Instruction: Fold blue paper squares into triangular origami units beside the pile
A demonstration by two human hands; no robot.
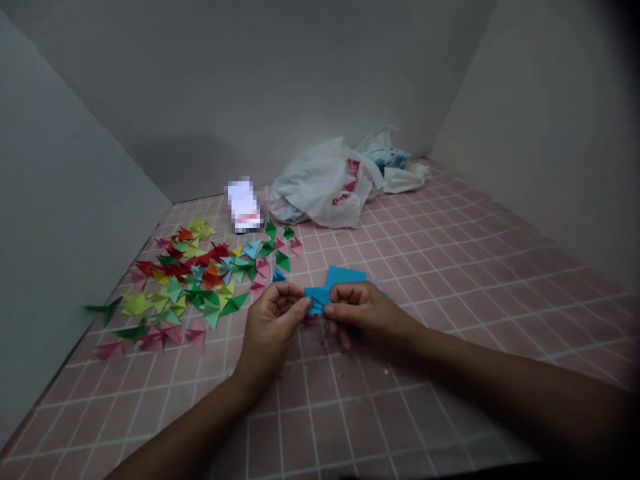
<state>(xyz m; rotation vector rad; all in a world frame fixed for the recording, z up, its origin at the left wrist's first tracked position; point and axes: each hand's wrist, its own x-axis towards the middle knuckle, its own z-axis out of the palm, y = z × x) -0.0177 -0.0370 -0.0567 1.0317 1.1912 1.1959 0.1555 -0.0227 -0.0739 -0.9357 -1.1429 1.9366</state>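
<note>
Between my two hands, a small folded piece of blue origami paper (316, 301) is held up just above the pink checked surface. My left hand (280, 313) pinches its left edge between thumb and fingers. At the opposite edge, my right hand (363, 308) grips it with thumb and forefinger, the other fingers curled beneath. Behind the right hand lies blue paper (345, 275), partly hidden by it. A small folded blue piece (279, 274) rests just beyond my left hand.
Many-coloured folded paper pieces (195, 280) are spread over the left side. A phone (244, 205) with a lit, blurred screen stands behind them. White plastic bags (325, 180) lie along the back wall (300, 80). Walls also close off both sides.
</note>
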